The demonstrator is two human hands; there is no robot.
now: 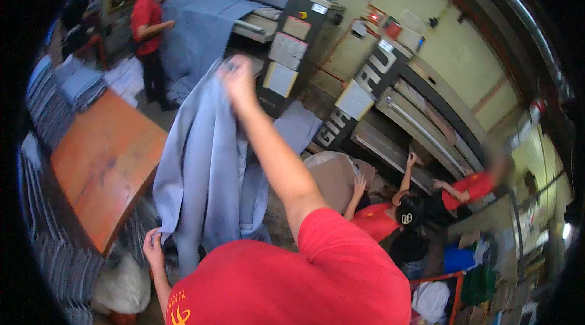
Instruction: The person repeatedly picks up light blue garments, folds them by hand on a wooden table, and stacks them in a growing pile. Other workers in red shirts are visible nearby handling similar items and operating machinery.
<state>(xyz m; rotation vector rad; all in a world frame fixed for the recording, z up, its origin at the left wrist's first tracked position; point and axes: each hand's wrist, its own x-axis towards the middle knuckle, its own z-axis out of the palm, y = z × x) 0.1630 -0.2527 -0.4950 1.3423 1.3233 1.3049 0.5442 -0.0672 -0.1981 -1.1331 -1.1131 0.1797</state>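
A large blue-grey cloth hangs in long folds in front of me. My right hand is raised high, fingers closed on its upper edge. Low on the left, my left hand pinches a lower corner of the same cloth between thumb and fingers. The fabric drops between the two hands, and its bottom is partly hidden behind my red shirt. To the left of the cloth stands an orange-brown table.
Stacks of folded grey cloth line the far left. A co-worker handles blue cloth at a large machine. On the right, two more people in red reach toward a second machine. A white bundle lies near the lower left.
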